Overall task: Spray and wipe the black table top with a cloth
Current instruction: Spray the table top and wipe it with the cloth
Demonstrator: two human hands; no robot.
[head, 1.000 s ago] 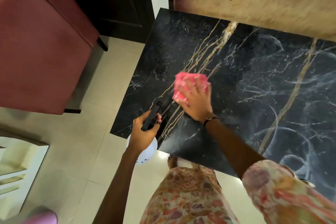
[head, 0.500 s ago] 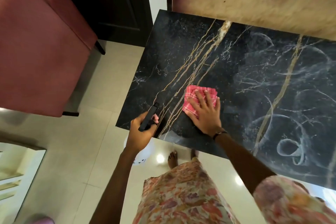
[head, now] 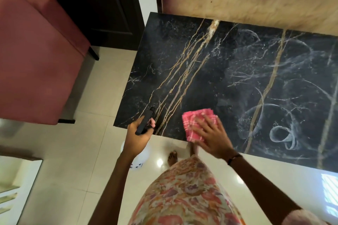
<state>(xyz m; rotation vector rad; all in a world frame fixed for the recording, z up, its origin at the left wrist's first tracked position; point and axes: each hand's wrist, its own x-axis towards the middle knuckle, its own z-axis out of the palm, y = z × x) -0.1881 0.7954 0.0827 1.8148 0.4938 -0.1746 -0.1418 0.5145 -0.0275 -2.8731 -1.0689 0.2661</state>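
Observation:
The black marble table top (head: 228, 71) with gold and white veins fills the right of the head view. A folded pink checked cloth (head: 193, 124) lies at its near edge, partly overhanging. My right hand (head: 212, 137) presses flat on the cloth with fingers spread. My left hand (head: 137, 137) grips the black trigger head of a white spray bottle (head: 139, 159), held just off the table's near left corner; the hand hides most of the bottle. Whitish wipe streaks show on the right half of the top.
A red upholstered chair (head: 36, 56) stands to the left of the table on the cream tiled floor (head: 73, 151). A dark door (head: 91, 2) and a tan wall panel (head: 247, 0) lie behind. My bare feet stand right at the table's near edge.
My right hand has dragged the cloth from the middle of the left part of the top back toward me to the near edge. The left hand with the bottle has stayed beside the corner.

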